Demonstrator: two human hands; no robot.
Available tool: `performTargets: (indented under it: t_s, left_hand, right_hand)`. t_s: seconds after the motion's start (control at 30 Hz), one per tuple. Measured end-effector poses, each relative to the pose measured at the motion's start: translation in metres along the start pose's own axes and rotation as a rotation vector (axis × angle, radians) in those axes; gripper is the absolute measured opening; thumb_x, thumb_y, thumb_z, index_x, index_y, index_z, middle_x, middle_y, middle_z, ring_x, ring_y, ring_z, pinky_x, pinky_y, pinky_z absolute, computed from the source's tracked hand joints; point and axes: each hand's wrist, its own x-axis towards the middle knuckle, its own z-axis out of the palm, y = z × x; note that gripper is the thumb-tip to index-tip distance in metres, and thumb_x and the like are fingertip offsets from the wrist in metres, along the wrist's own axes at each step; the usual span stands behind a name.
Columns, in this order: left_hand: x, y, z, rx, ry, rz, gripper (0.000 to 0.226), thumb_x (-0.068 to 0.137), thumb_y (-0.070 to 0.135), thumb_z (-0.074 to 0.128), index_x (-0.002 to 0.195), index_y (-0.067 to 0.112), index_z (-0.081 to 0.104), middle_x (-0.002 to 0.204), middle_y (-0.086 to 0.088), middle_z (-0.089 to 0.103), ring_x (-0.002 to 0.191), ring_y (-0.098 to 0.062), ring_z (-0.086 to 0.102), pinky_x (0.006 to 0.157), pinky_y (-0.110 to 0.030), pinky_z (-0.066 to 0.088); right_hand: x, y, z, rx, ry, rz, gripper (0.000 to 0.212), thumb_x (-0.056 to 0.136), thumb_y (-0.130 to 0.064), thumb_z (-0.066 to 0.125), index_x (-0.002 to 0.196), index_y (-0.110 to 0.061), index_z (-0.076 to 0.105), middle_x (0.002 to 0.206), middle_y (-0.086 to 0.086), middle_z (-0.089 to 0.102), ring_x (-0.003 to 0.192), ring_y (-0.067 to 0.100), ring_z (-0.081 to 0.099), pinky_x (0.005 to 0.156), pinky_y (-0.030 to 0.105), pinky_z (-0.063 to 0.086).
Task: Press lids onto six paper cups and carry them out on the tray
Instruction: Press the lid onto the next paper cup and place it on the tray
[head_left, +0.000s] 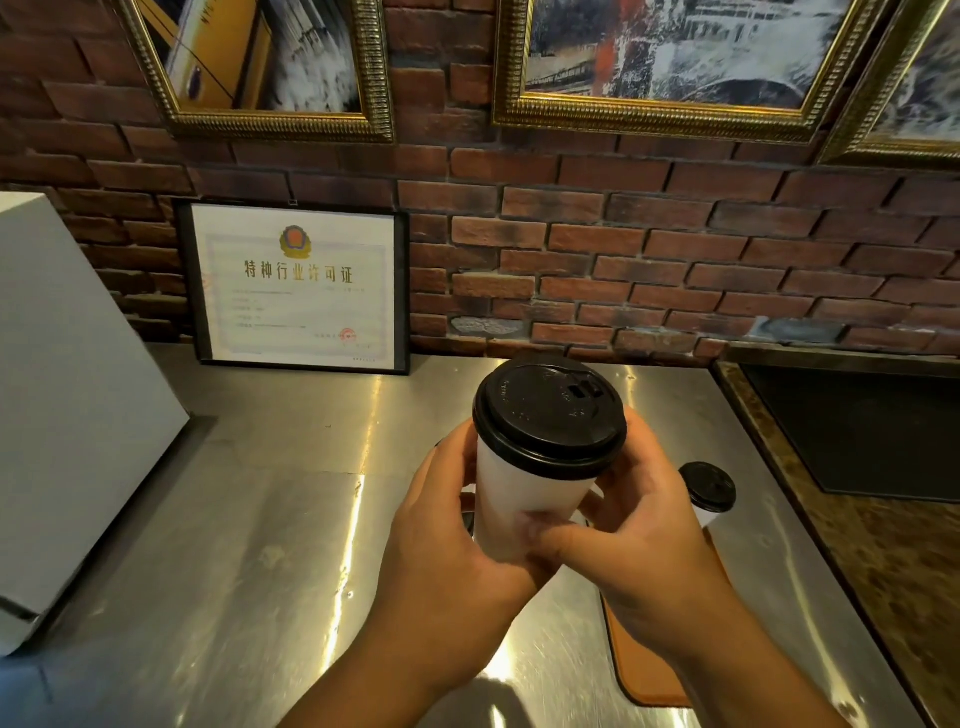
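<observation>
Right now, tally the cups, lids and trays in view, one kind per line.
Paper cups: 2 (held cup, standing cup)
Black lids: 2 (held cup's lid, standing cup's lid)
Orange tray: 1
Total: 5; others may be hidden.

We find one white paper cup (511, 499) lifted upright above the bench (260, 519), its black lid (548, 410) sitting on the rim, while a second lidded cup (707, 488) stands to its right on the orange tray (649, 670).
</observation>
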Motion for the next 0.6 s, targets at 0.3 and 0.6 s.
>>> performTargets:
  t_s: [0.3, 0.6]
  left_hand:
    - [-0.0014, -0.0041, 0.0015, 0.016, 0.022, 0.032, 0.100, 0.066, 0.045, 0.099, 0.131, 0.084, 0.035, 0.132, 0.047, 0.056, 0.128, 0.017, 0.050, 0.078, 0.007, 0.041]
    - [-0.0011, -0.0016, 0.0029, -0.019, 0.039, 0.031, 0.089, 0.059, 0.073, 0.083, 0.134, 0.081, 0.036, 0.131, 0.048, 0.055, 0.126, 0.022, 0.049, 0.075, 0.009, 0.039]
  right_hand:
    - [-0.0006, 0.0003, 0.0031, 0.000, 0.019, -0.008, 0.089, 0.052, -0.020, 0.098, 0.126, -0.055, 0.063, 0.131, -0.014, 0.072, 0.127, 0.007, 0.066, 0.092, 0.017, 0.058]
    - [-0.0010, -0.0006, 0.0038, -0.039, 0.040, 0.019, 0.087, 0.047, -0.026, 0.097, 0.123, -0.055, 0.065, 0.127, -0.014, 0.074, 0.124, 0.008, 0.069, 0.096, 0.028, 0.062]
